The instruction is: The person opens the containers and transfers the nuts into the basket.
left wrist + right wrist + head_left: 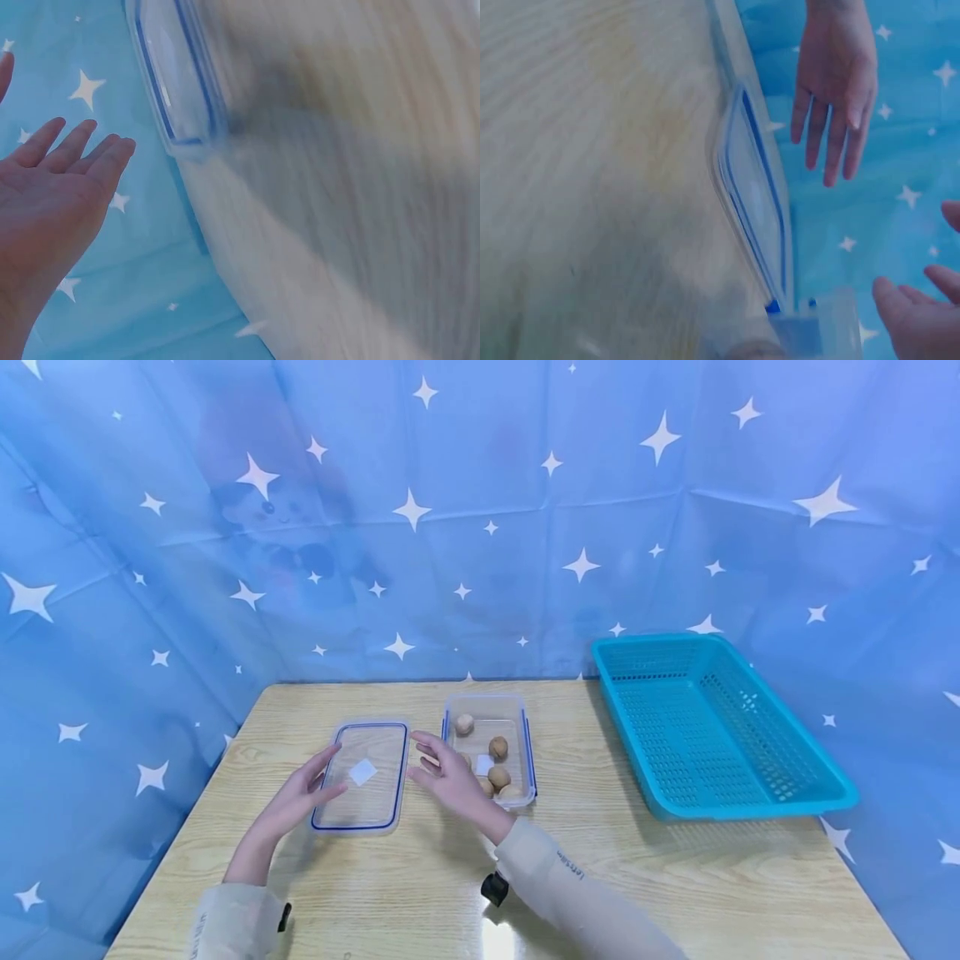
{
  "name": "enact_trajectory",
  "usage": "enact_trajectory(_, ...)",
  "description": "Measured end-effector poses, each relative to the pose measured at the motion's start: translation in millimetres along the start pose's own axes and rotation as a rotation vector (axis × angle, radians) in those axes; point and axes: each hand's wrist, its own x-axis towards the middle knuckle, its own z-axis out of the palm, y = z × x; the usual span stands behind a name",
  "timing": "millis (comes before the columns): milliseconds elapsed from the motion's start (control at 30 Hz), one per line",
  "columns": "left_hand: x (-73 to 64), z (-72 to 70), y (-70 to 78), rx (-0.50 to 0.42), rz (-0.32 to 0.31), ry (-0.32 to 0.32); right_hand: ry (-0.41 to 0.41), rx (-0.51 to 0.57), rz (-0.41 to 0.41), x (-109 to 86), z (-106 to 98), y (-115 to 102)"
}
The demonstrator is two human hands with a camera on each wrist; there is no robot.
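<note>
Lid (pixel 367 795), flat on table (pixel 420 885), left of box (pixel 531 760) with walnuts (pixel 498 747). Left hand (pixel 302 787), right hand (pixel 456 783): both empty, fingers loosely extended, flanking lid. Advisable: pinching opposite edges evenly, keeping level.

– What does the counter (pixel 727 885) look like?
– Pale, with wood grain and a rounded far left corner
– And what lies right on it?
– A clear lid (pixel 367 806) with a blue rim on the left, a clear open box (pixel 487 702) beside it near the middle, and a turquoise basket (pixel 626 735) on the right, apart from both
</note>
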Motion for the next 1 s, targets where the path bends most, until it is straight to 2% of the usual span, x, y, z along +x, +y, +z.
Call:
enact_trajectory(133, 7.9, 9.7, 7.1, -0.018, 0.031, -0.001, 0.023, -0.016, -0.014, -0.3, -12.8, -1.7)
enact_trajectory(433, 27.6, 34.3, 17.6, -0.068, 0.102, -0.023, 0.103, -0.047, 0.017, -0.2, -38.0, 3.2)
enact_trajectory(567, 35.0, 47.7, 22.9, -0.077, 0.130, -0.034, 0.139, -0.068, -0.019, 1.2, -45.8, 6.6)
enact_trajectory(800, 45.1, 71.4, 31.7, -0.120, 0.144, -0.063, 0.182, -0.074, 0.004, -0.4, -56.1, 7.3)
enact_trajectory(1000, 50.6, 91.1, 38.1, -0.126, 0.141, -0.061, 0.208, -0.128, 0.005, -0.5, -66.6, 11.9)
